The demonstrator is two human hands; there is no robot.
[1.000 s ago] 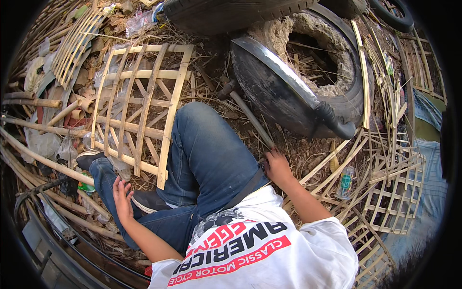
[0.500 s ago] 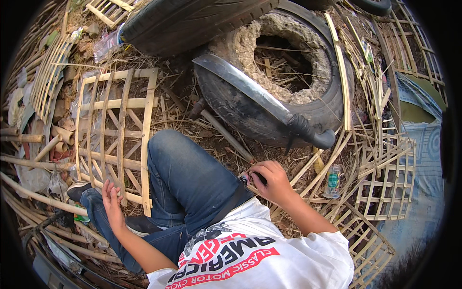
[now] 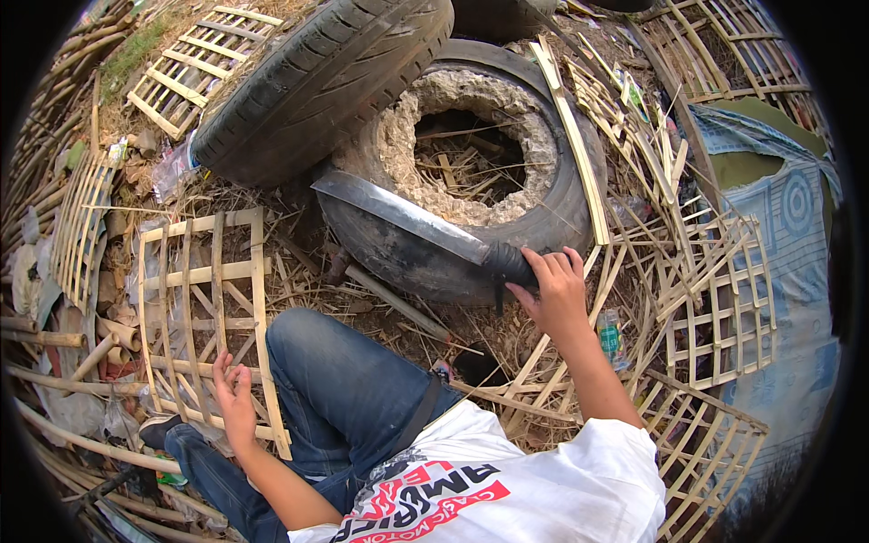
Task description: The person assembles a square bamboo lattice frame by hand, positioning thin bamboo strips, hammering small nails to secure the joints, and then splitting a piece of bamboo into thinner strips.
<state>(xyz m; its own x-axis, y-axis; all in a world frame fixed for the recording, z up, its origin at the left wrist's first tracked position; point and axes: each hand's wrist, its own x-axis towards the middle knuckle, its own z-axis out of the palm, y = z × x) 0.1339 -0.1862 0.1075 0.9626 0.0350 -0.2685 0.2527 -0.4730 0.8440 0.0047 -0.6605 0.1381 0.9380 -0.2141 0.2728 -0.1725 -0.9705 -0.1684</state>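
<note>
A machete (image 3: pixel 398 215) with a broad grey blade and a black-wrapped handle lies across the near rim of a tire (image 3: pixel 389 262) on the ground. My right hand (image 3: pixel 554 288) is closed over its handle, thumb on the near side. The blade points to the left and rests on the tire. My left hand (image 3: pixel 237 404) is raised with fingers apart and holds nothing. It is over the near part of a bamboo lattice panel (image 3: pixel 217 271) beside my bent knee. A dark object (image 3: pixel 480 365), its kind unclear, lies on the ground by my lap.
Rough, crumbly material rings the tire's hole. Another tire (image 3: pixel 326 81) leans over its far left side. Bamboo strips (image 3: pixel 570 136), more lattice panels (image 3: pixel 724 303), a plastic bottle (image 3: pixel 610 339) and blue cloth (image 3: pixel 787 271) are at the right. Bamboo poles (image 3: pixel 81 434) lie at left.
My right hand has gone from beside my lap up to the machete's handle and closed on it. My left hand stays raised and open. The view has shifted.
</note>
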